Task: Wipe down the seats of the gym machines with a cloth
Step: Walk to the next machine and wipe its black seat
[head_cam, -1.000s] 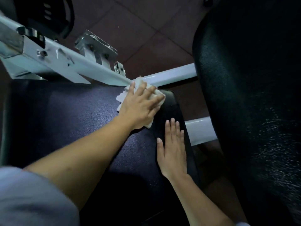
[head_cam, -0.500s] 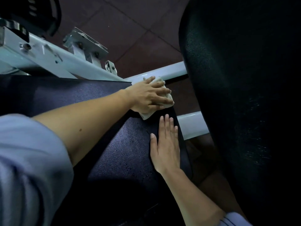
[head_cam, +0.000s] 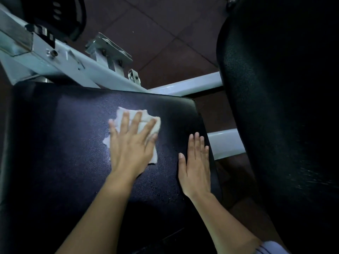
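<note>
**Wipe Stroke: Cloth Back at Seat Centre**

The seat (head_cam: 64, 153), a dark textured pad below the white frame (head_cam: 102, 74), shows fine droplets toward its right half. The left hand (head_cam: 130, 149) has moved from the far right corner to the middle of the pad. That corner is judged covered, and the left portion remains. Its fingers are straight and spread wide, pressing the cloth (head_cam: 144, 119) flat on the seat. The right hand (head_cam: 195, 167) stays flat by the pad's right edge with fingers straight and together, holding nothing.
</note>
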A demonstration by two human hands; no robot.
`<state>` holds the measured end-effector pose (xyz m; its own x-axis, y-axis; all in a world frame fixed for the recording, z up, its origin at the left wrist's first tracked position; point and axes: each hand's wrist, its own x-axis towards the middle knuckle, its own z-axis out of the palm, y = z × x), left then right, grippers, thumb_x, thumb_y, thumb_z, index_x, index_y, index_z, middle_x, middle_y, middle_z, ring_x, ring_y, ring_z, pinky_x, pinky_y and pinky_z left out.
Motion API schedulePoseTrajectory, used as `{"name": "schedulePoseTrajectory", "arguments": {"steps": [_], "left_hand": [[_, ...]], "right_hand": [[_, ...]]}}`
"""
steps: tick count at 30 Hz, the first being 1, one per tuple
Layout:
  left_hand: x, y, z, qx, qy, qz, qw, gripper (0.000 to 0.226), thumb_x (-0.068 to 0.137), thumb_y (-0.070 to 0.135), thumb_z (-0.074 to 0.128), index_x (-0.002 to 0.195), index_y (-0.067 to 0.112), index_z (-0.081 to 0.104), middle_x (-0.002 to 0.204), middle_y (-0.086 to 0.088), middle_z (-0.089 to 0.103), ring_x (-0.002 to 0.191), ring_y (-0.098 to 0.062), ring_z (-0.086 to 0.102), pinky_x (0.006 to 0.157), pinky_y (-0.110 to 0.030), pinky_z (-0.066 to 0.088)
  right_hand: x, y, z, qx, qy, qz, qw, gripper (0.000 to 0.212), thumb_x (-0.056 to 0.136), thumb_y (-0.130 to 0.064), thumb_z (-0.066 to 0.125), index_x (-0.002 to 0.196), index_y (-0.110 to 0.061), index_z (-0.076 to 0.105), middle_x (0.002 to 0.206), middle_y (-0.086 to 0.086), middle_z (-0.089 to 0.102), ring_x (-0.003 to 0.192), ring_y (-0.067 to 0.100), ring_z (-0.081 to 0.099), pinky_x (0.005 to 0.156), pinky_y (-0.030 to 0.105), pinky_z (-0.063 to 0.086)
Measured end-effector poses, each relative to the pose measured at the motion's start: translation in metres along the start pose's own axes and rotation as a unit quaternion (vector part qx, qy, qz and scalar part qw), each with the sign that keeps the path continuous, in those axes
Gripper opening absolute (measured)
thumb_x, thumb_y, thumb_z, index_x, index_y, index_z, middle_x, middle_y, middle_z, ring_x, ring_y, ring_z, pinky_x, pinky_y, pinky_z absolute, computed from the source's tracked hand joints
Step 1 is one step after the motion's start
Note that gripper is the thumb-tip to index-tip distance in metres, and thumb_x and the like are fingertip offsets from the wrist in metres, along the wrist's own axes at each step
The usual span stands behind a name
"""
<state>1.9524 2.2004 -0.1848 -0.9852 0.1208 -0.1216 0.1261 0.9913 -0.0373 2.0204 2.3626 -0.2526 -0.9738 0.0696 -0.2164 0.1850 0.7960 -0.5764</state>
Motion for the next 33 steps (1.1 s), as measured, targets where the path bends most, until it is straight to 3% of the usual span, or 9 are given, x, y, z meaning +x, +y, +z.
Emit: {"name": "schedulePoseTrajectory", "arguments": {"steps": [4, 9, 11, 17, 20, 23, 25, 28, 33], "left_hand": [[0.011, 0.003, -0.001, 0.007, 0.021, -0.146, 0.989, 0.048, 0.097, 0.05, 0.028, 0.14, 0.036, 0.041, 0.155, -0.004, 0.03, 0.145, -0.034, 0.013, 0.113, -0.059, -0.001], [-0.059, 0.022, 0.008, -0.029, 0.005, 0.039, 0.999, 0.043, 0.095, 0.044, 0.038, 0.137, 0.038, 0.047, 0.15, -0.001, 0.04, 0.143, -0.032, 0.023, 0.114, -0.057, 0.003], [-0.093, 0.018, 0.006, -0.026, -0.011, 0.041, 0.999, 0.045, 0.095, 0.047, 0.034, 0.137, 0.039, 0.046, 0.15, 0.001, 0.039, 0.143, -0.031, 0.023, 0.114, -0.056, 0.001], [-0.067, -0.008, -0.005, 0.02, 0.045, -0.211, 0.976, 0.046, 0.098, 0.047, 0.028, 0.141, 0.037, 0.039, 0.154, -0.005, 0.031, 0.144, -0.036, 0.015, 0.111, -0.062, 0.001], [-0.046, 0.021, 0.007, 0.015, 0.01, -0.008, 1.0, 0.046, 0.093, 0.044, 0.026, 0.132, 0.038, 0.051, 0.148, -0.005, 0.042, 0.139, -0.039, 0.026, 0.11, -0.061, 0.008], [-0.035, 0.04, 0.012, 0.049, -0.043, 0.179, 0.982, 0.046, 0.096, 0.05, 0.025, 0.141, 0.044, 0.035, 0.156, 0.0, 0.028, 0.146, -0.031, 0.01, 0.115, -0.058, -0.002], [-0.015, 0.046, 0.014, 0.061, -0.039, 0.16, 0.984, 0.047, 0.098, 0.051, 0.025, 0.145, 0.046, 0.025, 0.159, 0.003, 0.018, 0.147, -0.028, 0.002, 0.115, -0.057, -0.006], [-0.009, 0.055, 0.016, 0.042, -0.006, 0.086, 0.995, 0.045, 0.098, 0.048, 0.028, 0.143, 0.042, 0.032, 0.157, 0.003, 0.023, 0.146, -0.029, 0.005, 0.115, -0.057, -0.004], [-0.074, 0.024, 0.012, 0.029, -0.002, 0.129, 0.991, 0.047, 0.094, 0.045, 0.029, 0.136, 0.035, 0.048, 0.148, -0.003, 0.041, 0.141, -0.034, 0.026, 0.112, -0.06, 0.007]], "right_hand": [[-0.001, 0.002, 0.0, 0.0, -0.002, -0.007, 1.0, 0.064, 0.094, -0.044, 0.01, 0.149, -0.015, -0.005, 0.158, 0.0, -0.01, 0.143, 0.008, -0.019, 0.117, 0.03, -0.012], [-0.006, 0.002, 0.003, -0.007, 0.005, -0.018, 1.0, 0.064, 0.094, -0.044, 0.01, 0.148, -0.015, -0.006, 0.157, 0.0, -0.011, 0.144, 0.01, -0.017, 0.118, 0.032, -0.01], [-0.009, 0.002, 0.004, 0.0, 0.008, -0.024, 1.0, 0.066, 0.093, -0.044, 0.011, 0.149, -0.013, -0.002, 0.157, 0.0, -0.009, 0.144, 0.011, -0.015, 0.118, 0.032, -0.009], [-0.034, 0.015, 0.004, -0.002, 0.013, -0.058, 0.998, 0.064, 0.094, -0.042, 0.015, 0.148, -0.013, -0.001, 0.157, 0.001, -0.005, 0.146, 0.013, -0.01, 0.119, 0.034, -0.006], [-0.039, 0.022, 0.005, -0.007, 0.014, -0.071, 0.997, 0.064, 0.094, -0.041, 0.016, 0.149, -0.009, 0.004, 0.158, 0.005, -0.001, 0.146, 0.015, -0.007, 0.119, 0.033, -0.005], [-0.04, 0.026, 0.004, -0.016, 0.014, -0.081, 0.996, 0.065, 0.094, -0.041, 0.013, 0.15, -0.009, 0.005, 0.159, 0.006, -0.001, 0.146, 0.015, -0.007, 0.118, 0.031, -0.006], [-0.04, 0.026, 0.004, -0.016, 0.019, -0.079, 0.997, 0.065, 0.094, -0.041, 0.013, 0.15, -0.008, 0.006, 0.158, 0.006, -0.001, 0.146, 0.015, -0.007, 0.119, 0.032, -0.005], [-0.039, 0.025, 0.005, -0.009, 0.016, -0.081, 0.997, 0.065, 0.093, -0.04, 0.013, 0.15, -0.008, 0.007, 0.158, 0.006, -0.001, 0.146, 0.015, -0.006, 0.119, 0.034, -0.004], [-0.04, 0.028, 0.003, -0.021, -0.007, -0.095, 0.995, 0.063, 0.095, -0.036, 0.018, 0.15, -0.009, 0.003, 0.159, 0.006, -0.003, 0.145, 0.015, -0.009, 0.118, 0.033, -0.006]]}}
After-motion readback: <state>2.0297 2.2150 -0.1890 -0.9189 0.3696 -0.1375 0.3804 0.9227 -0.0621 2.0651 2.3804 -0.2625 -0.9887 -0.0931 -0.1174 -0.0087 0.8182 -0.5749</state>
